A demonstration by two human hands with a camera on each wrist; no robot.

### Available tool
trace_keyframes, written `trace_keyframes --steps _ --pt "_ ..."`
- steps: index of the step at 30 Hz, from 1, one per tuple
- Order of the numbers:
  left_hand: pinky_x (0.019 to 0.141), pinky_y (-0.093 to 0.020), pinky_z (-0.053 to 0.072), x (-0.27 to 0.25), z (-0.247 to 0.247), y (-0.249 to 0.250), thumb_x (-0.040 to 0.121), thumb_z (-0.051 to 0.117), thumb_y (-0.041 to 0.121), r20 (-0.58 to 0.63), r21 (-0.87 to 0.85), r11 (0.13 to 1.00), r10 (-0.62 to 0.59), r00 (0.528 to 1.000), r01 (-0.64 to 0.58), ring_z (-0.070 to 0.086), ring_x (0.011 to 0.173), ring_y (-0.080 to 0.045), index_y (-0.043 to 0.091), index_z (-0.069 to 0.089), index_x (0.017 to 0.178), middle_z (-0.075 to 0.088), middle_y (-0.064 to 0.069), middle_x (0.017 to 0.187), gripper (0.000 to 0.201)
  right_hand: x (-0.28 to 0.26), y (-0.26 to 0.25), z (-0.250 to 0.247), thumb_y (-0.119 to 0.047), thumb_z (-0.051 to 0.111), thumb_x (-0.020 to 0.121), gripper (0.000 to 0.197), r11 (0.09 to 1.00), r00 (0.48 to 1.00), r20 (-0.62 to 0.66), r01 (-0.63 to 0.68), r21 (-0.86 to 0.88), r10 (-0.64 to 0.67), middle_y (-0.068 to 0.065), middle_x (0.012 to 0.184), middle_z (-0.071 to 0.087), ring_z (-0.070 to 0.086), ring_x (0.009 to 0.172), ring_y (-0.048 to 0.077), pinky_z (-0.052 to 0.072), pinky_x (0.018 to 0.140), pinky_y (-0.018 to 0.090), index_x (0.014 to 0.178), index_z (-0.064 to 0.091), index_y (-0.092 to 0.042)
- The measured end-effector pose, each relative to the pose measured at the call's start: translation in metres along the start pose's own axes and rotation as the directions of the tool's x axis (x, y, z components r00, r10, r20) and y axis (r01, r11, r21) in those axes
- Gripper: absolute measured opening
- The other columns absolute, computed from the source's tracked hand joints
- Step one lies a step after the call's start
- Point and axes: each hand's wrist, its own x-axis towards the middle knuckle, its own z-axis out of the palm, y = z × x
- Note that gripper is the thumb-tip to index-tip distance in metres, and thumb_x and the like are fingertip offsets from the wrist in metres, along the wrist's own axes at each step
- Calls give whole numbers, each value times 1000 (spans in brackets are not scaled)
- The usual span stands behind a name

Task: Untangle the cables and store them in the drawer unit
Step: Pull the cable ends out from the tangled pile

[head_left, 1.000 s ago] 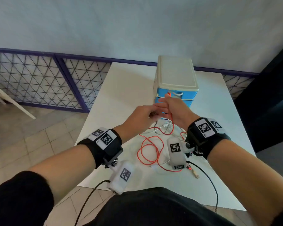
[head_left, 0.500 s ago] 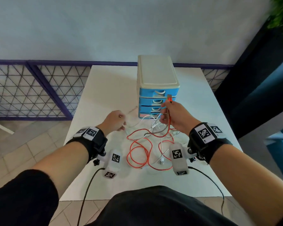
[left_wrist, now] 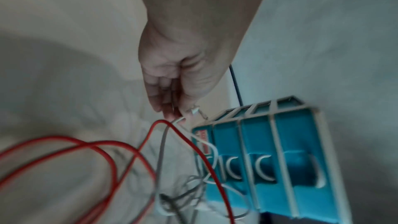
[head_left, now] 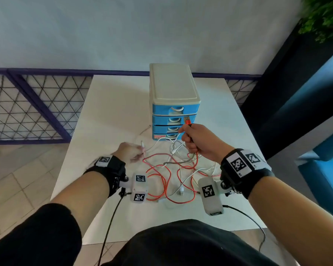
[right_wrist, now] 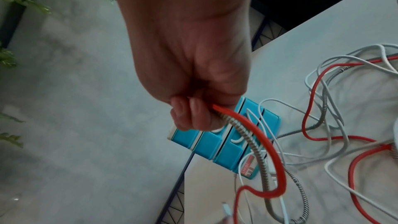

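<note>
We lift the red cable point(head_left: 193, 153) clamped in our right hand point(head_left: 199, 142) while left hand point(head_left: 130, 151) fingers pinch a white cable point(head_left: 142, 145), spreading the tangle before the closed drawer unit point(head_left: 174, 104).

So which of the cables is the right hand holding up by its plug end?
The red cable: its USB plug sticks up out of the right hand, while the white cables lie on the table.

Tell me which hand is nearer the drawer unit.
Right. The right hand is raised just in front of the drawer unit, gripping the red cable. The left hand sits lower and off to its left, pinching a white cable.
</note>
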Motion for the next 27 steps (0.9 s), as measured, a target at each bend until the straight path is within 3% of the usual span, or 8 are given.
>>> trace_keyframes --steps 4,7,10,14,19,22,24,27 --pt "73 -24 54 -29 -3 43 91 58 6 109 -161 971 195 975 -176 60 77 -18 7 65 91 65 -9 83 7 10 -10 2 -20 37 103 23 997 996 -39 78 -13 -79 1 70 54 46 51 8 39 45 18 98 56 -9" --pt "67 -23 58 -55 0 74 91 58 5 120 -163 943 312 942 -292 67 81 -16 9 64 93 69 -6 85 8 16 -20 9 -24 39 103 26 988 988 -22 151 -6 -151 5 91 67 63 76 12 55 69 25 104 60 -9" --pt "69 -25 58 -75 8 94 88 63 8 114 -190 904 408 906 -383 67 82 -14 12 64 88 67 -3 86 4 20 -27 21 -27 40 103 27 973 973 4 230 -30 -230 8 107 69 67 99 17 52 86 32 106 63 -15" --pt "79 -31 58 -89 21 106 85 68 13 31 -178 865 482 875 -470 66 72 -11 10 64 93 67 2 75 9 21 -33 34 -39 47 96 34 956 962 28 275 -100 -273 22 108 68 66 104 36 51 95 49 107 66 -14" --pt "49 -11 45 -89 26 109 79 76 24 -126 73 816 578 806 -574 55 63 -6 17 62 78 60 4 71 15 19 -35 35 -26 39 103 30 959 957 68 283 17 -284 9 82 68 68 73 20 59 80 35 105 62 -6" --pt "48 -12 42 -91 32 106 77 77 31 -157 215 733 678 718 -646 49 61 -5 17 57 72 55 5 69 25 18 -32 26 -23 39 103 27 959 959 60 280 -37 -277 2 69 52 53 60 13 58 74 36 99 59 -6" --pt "51 -19 44 -95 37 100 79 74 32 -51 268 659 738 673 -703 48 58 -6 18 55 70 55 3 68 26 17 -31 21 -23 38 103 26 952 957 30 289 -104 -287 3 70 52 53 59 12 58 69 33 92 57 -8" --pt "52 -26 48 -104 51 82 83 70 27 337 315 615 640 691 -723 53 52 -8 13 62 75 62 0 65 18 16 -30 8 -25 36 103 25 946 955 -25 287 -150 -294 2 72 59 59 55 10 53 61 26 91 53 -11"
